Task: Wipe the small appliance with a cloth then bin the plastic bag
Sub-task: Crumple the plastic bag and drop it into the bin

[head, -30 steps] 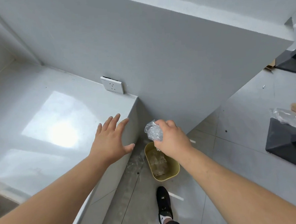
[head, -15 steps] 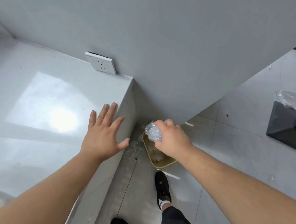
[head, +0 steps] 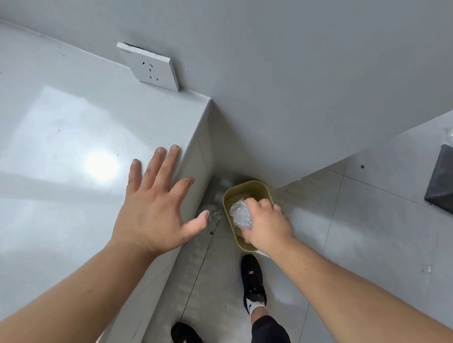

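Item 1. Right hand [head: 267,226]: fingers curled tight around a crumpled clear plastic bag [head: 241,216], the bag bulging out past the thumb side. Hand and bag were placed directly over the mouth of the bin; whether they touched its rim could not be told.

Item 2. Bin [head: 262,189]: small, olive-yellow, rounded-rectangular, standing on the floor in the corner where the desk side met the wall. Some pale crumpled material showed inside it, partly hidden by the hand.

Item 3. Left hand [head: 154,215]: fingers spread wide apart, holding nothing, palm down over the edge of the desk. Contact with the surface could not be confirmed.

Item 4. Desk [head: 58,134]: glossy pale grey top, bare, with a bright light reflection near the left hand.

Item 5. Wall socket [head: 150,67]: white plate, mounted on the grey wall just above the back corner of the desk.

Item 6. Floor [head: 356,229]: grey tiles, with two black shoes [head: 252,278] planted just short of the bin.

Item 7. Dark angular object [head: 450,184]: at the right edge, on the floor, with clear plastic wrap lying on its upper part; well apart from the bin.
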A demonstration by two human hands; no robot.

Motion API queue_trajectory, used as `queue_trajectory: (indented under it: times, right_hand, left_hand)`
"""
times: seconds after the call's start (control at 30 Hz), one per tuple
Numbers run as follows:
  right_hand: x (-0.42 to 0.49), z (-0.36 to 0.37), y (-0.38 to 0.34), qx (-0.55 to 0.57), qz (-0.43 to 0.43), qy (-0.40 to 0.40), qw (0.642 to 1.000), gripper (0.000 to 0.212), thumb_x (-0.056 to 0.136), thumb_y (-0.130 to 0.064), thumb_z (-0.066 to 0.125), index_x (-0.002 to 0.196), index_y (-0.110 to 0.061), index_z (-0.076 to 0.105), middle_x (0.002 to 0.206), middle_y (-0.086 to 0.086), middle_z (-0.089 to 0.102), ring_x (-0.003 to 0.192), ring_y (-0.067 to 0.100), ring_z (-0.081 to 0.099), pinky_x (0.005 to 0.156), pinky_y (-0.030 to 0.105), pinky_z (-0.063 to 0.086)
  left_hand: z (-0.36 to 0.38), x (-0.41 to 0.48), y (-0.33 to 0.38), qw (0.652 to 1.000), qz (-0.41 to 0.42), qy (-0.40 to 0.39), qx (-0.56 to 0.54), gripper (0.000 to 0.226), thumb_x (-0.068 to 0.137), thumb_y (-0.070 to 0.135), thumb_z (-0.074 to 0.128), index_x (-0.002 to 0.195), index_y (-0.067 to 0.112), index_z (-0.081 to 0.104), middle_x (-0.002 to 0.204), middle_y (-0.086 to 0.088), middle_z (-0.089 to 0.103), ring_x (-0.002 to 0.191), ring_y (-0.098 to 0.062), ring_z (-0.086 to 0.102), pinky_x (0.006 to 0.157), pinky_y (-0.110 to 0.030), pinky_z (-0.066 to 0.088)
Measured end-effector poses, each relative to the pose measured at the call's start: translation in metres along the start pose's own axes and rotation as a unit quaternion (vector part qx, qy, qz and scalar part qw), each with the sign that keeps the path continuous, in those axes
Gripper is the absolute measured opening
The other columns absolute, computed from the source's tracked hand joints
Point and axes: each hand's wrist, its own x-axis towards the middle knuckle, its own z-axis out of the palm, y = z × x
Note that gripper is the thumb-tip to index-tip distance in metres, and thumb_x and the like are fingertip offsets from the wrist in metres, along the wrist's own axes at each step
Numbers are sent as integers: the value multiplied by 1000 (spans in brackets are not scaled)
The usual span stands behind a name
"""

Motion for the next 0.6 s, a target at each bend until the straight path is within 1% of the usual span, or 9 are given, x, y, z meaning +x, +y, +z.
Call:
queue_trajectory:
  times: [0.13, 0.23, 0.4, 0.6]
  right_hand:
    - [16, 18, 8, -7, 16, -11, 1000, 67, 88, -48, 71, 145, -30, 41, 133, 9, 57, 124, 34, 51, 99, 44, 46]
    - [27, 31, 13, -7, 28, -23, 999, 69, 88, -49, 72, 145, -29, 39, 136, 9, 56, 125, 34, 51, 101, 44, 47]
    - [45, 48, 18, -1, 45, -36, 998, 77, 86, -48, 75, 149, -31, 35, 144, 9, 49, 128, 37, 50, 104, 46, 46]
    - [65, 57, 26, 0, 64, -52, 997, 82, 85, -50, 77, 151, -31, 33, 152, 11, 42, 132, 39, 47, 109, 48, 45]
  left_hand:
    - [2, 0, 0, 1000, -2, 6, -7, 83, 86, 84, 37, 128, 20, 70, 174, -15, 18, 161, -36, 13, 123, -69, 15]
    - [4, 1, -1, 1000, 3, 27, -14, 80, 85, 82, 45, 122, 16, 73, 172, -15, 22, 160, -38, 18, 121, -70, 17]
    - [8, 0, -2, 999, 6, 40, -20, 79, 81, 81, 54, 119, 15, 73, 172, -15, 23, 160, -37, 19, 121, -70, 18]
    - [4, -1, -1, 999, 1, 28, -27, 82, 82, 84, 52, 119, 14, 74, 172, -15, 23, 160, -37, 18, 121, -71, 17]
